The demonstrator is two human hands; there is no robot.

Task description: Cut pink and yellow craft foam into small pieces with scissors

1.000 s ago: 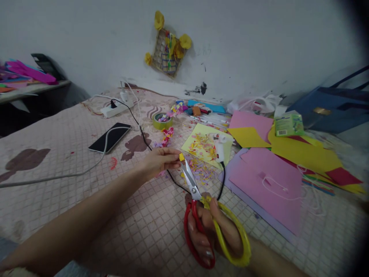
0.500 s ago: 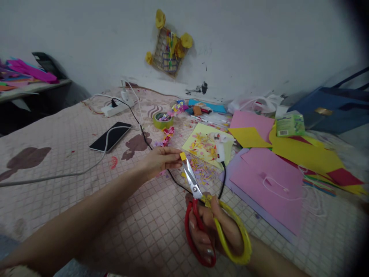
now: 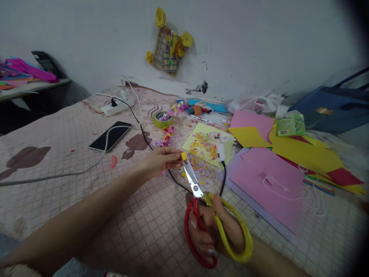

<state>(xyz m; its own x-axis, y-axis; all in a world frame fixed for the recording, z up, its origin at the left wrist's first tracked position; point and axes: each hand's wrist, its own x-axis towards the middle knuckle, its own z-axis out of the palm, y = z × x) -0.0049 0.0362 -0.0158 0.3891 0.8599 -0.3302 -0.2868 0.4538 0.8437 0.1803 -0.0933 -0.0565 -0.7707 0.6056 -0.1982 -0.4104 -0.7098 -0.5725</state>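
Scissors (image 3: 196, 188) (open) by yellow piece (image 3: 183, 156)

Dim, flat light — slightly soft focus — right corners blackened.

No lettering can be read; the green packet (image 3: 291, 122) bears a barcode (image 3: 283, 132).

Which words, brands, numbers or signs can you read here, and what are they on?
None reads clearly.
Green packet: blurred lettering; a barcode, digits unreadable.
White glue gun: markings too small to read.
Wall: faint marks, too indistinct to read.
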